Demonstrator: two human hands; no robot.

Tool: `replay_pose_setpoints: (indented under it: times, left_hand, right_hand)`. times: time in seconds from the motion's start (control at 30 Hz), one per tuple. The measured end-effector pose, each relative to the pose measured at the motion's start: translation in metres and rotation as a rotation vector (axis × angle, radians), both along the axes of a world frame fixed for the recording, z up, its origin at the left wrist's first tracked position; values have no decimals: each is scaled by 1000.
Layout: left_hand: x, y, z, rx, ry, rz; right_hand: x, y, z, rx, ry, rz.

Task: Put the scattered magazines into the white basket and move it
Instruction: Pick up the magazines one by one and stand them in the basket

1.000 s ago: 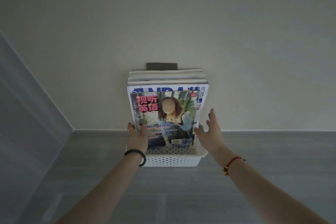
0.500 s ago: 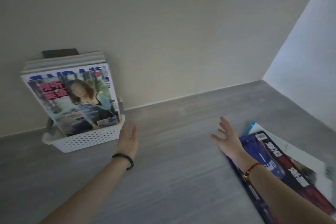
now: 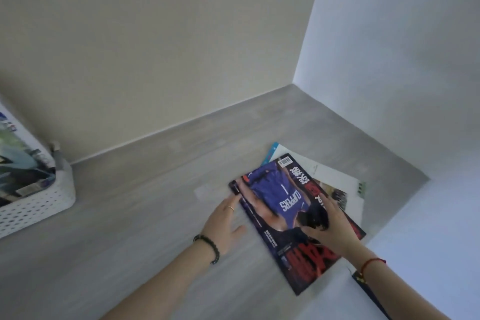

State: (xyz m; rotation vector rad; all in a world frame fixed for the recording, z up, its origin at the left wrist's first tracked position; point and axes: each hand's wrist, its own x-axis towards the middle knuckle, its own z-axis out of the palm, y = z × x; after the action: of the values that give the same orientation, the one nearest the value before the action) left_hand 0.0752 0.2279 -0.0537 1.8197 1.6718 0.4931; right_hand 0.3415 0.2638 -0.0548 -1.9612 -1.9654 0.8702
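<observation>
A glossy dark-covered magazine showing a blue basketball jersey (image 3: 283, 205) lies flat on a grey wood-grain surface (image 3: 135, 215), near the corner where a beige wall (image 3: 155, 47) meets a white wall (image 3: 402, 60). It sits on top of a small untidy pile. A white-covered magazine (image 3: 337, 176) juts out from under its far side, and the corner of a light blue one (image 3: 268, 154) peeks out beyond that.

The person's right hand (image 3: 330, 226) rests palm down on the dark cover, fingers straight and spread and thumb splayed toward the jersey, curling around nothing. The left hand (image 3: 223, 221) lies flat on the grey surface just beside the magazine, its extended fingertips touching the near left edge of the cover and its thumb held out to the side. A thin ring shows on one left finger. A black bead bracelet (image 3: 207, 248) circles the left wrist and a red string bracelet (image 3: 372, 262) the right.

Under the right forearm, at the lower right, the dark blue edge of another flat item (image 3: 371, 293) shows; what it is cannot be told.

Well apart, at the left edge of the view, a white perforated plastic basket (image 3: 39, 205) stands on the same surface against the beige wall. It holds upright magazines (image 3: 20, 163) that lean back toward the wall, only partly in view.
</observation>
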Motion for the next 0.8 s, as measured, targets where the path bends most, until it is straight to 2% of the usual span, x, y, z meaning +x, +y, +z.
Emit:
replay_pose_setpoints:
  times: [0.1,0.17,0.3,0.5,0.57,0.63,0.67,0.73,0.8]
  left_hand:
    - [20,8,-9,17,330,-273]
    - [31,16,-14,-15,473,-405]
    - [41,31,-23,-72,644,-528]
    - [44,49,-26,15,832,-744]
    - [38,47,-23,116,847,-825]
    - [34,44,-21,296,865,-837]
    - [34,43,-18,430,820,-824]
    - [36,45,-15,633,616,-780]
    - [40,52,-1,624,453,-698]
  right_hand:
    - [16,7,-8,-68,-167,-10]
    - [21,8,-12,-119,-213,32]
    - [25,5,-20,-112,-364,146]
    - [33,6,-21,-88,-406,208]
    - [34,6,-22,-97,-410,210]
    - [35,6,-22,-109,-390,202]
    - [35,7,-22,-118,-379,192]
    - [39,11,-21,-127,-313,167]
    - [41,17,-13,-162,-201,154]
